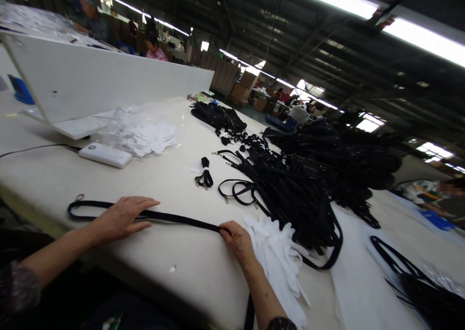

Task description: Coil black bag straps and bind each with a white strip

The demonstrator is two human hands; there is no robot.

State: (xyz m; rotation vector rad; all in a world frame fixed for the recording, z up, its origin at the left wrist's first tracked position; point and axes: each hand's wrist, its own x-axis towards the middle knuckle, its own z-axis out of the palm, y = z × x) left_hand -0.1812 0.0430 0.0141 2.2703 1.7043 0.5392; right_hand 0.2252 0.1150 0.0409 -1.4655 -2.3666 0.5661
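Observation:
A long black strap lies across the front of the table, with a metal clasp at its looped left end. My left hand rests over the strap, palm down, fingers stretched out and thumb apart. Farther right, my right hand pinches the strap between thumb and fingers. Beyond them sits a folded black strap bundle with a white band round it. Close to my right hand are a heap of white strips and a large pile of black straps.
On the left lie a white power bank with a cable and white pieces in clear plastic. A white partition stands behind them. Black bags are heaped at the back right. Other people sit at tables farther away.

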